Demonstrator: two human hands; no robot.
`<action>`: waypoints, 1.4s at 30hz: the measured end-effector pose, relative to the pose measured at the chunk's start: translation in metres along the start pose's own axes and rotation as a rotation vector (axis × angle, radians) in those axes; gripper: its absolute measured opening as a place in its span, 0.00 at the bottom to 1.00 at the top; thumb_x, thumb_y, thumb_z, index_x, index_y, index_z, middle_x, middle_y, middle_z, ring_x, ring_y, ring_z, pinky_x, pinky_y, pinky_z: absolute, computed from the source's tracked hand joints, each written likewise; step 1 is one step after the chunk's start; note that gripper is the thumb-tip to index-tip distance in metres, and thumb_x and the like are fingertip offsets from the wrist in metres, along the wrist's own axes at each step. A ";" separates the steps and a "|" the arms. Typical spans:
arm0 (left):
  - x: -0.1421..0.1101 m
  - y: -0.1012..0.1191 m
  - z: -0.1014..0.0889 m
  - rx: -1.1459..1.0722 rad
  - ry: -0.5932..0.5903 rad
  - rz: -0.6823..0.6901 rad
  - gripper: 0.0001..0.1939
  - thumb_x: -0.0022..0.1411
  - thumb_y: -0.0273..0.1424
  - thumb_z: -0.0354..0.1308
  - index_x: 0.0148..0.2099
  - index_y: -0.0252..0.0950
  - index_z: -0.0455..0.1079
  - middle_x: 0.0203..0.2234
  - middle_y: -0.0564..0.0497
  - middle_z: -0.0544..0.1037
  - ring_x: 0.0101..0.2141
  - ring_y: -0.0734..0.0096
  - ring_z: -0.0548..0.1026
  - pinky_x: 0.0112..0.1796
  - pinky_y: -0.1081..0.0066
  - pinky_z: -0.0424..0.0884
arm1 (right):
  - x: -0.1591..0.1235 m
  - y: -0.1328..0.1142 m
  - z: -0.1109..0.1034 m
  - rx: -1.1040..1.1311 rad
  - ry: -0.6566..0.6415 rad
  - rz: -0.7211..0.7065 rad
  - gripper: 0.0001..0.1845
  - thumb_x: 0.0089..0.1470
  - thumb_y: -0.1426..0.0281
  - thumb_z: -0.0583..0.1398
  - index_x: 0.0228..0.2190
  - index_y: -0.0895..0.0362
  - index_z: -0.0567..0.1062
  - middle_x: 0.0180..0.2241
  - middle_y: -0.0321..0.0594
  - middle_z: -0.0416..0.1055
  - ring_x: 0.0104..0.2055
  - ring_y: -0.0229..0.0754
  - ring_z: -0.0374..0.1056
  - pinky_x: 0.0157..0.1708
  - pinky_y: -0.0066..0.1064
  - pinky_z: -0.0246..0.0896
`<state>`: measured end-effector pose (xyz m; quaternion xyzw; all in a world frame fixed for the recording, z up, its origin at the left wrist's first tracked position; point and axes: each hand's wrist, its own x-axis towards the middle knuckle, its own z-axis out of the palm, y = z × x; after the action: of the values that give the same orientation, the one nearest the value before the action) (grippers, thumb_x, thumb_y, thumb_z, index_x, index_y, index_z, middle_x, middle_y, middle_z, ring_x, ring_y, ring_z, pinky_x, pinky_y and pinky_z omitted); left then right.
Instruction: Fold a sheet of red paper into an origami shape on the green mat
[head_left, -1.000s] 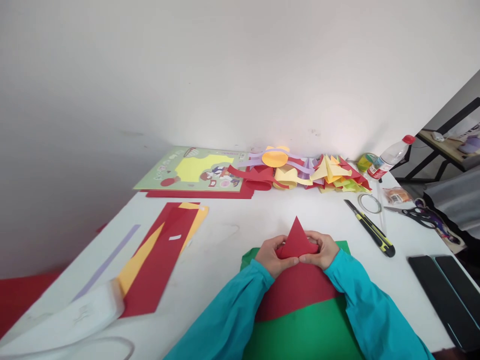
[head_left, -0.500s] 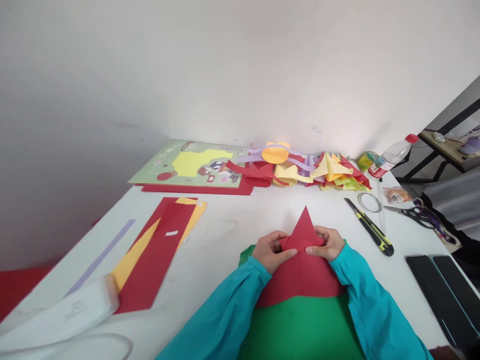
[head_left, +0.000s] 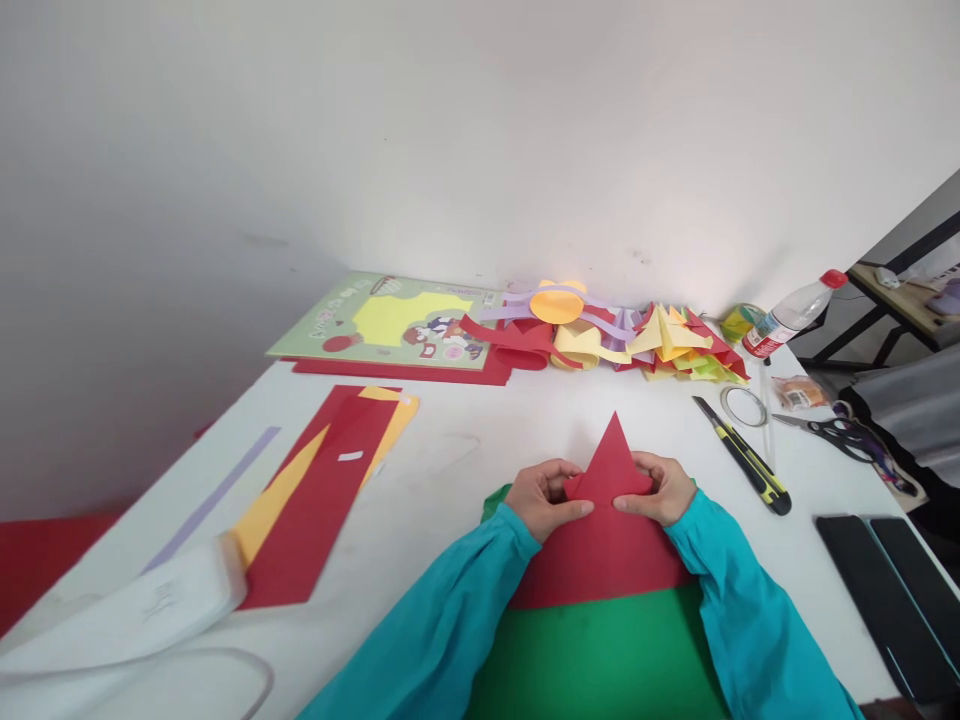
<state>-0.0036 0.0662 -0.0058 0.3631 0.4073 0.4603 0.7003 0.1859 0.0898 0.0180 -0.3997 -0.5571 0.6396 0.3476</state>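
Note:
Between my two hands is a folded sheet of red paper, its upper part coming to a sharp point that faces the wall. My left hand pinches its left side, thumb on top and fingers curled behind the edge. On the right side, my right hand grips the paper the same way, thumb near the middle. Both thumbs lie just below the pointed part. Under the red paper is a green sheet or mat at the table's near edge. The fingers behind the paper are partly hidden.
A utility knife, tape roll, scissors, bottle and black phones lie right. Folded paper pieces and a green paper pad sit along the wall. Red strips and a white device are left.
The view has shifted slightly, so the table things sit a little differently. Both hands keep the same pinch on the red paper, which has hardly moved.

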 end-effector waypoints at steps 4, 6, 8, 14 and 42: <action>-0.001 -0.001 0.001 0.035 -0.010 0.011 0.24 0.34 0.34 0.70 0.34 0.32 0.66 0.22 0.50 0.78 0.25 0.65 0.76 0.29 0.68 0.72 | 0.000 0.001 0.001 -0.096 -0.050 0.010 0.29 0.30 0.67 0.70 0.39 0.60 0.74 0.33 0.42 0.76 0.35 0.45 0.71 0.36 0.35 0.69; -0.001 -0.001 0.003 0.092 -0.021 0.034 0.23 0.36 0.35 0.70 0.34 0.32 0.66 0.24 0.49 0.78 0.26 0.65 0.76 0.28 0.69 0.72 | 0.000 0.001 0.003 -0.106 -0.040 0.020 0.29 0.29 0.68 0.71 0.38 0.61 0.74 0.32 0.41 0.76 0.34 0.45 0.71 0.34 0.34 0.69; -0.003 0.001 0.005 0.172 -0.043 0.062 0.22 0.37 0.35 0.69 0.35 0.32 0.67 0.27 0.48 0.78 0.28 0.63 0.77 0.30 0.69 0.72 | 0.000 0.000 0.006 -0.098 -0.048 0.019 0.30 0.29 0.69 0.71 0.39 0.61 0.74 0.32 0.41 0.76 0.34 0.45 0.71 0.34 0.33 0.68; -0.004 0.005 0.006 0.196 -0.070 0.062 0.23 0.37 0.35 0.69 0.36 0.31 0.68 0.27 0.47 0.79 0.31 0.60 0.77 0.32 0.67 0.72 | 0.000 0.000 0.013 -0.044 -0.106 0.015 0.29 0.29 0.71 0.70 0.39 0.61 0.74 0.32 0.40 0.76 0.33 0.42 0.71 0.34 0.30 0.67; -0.001 -0.002 0.003 0.090 -0.055 0.031 0.30 0.36 0.35 0.70 0.44 0.31 0.68 0.31 0.45 0.79 0.34 0.56 0.77 0.34 0.64 0.74 | 0.005 0.006 0.008 0.071 -0.136 0.068 0.33 0.30 0.65 0.70 0.42 0.60 0.73 0.33 0.41 0.75 0.37 0.44 0.71 0.39 0.36 0.67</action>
<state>0.0001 0.0639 -0.0062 0.4131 0.4025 0.4419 0.6871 0.1763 0.0901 0.0118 -0.3613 -0.5425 0.6960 0.3012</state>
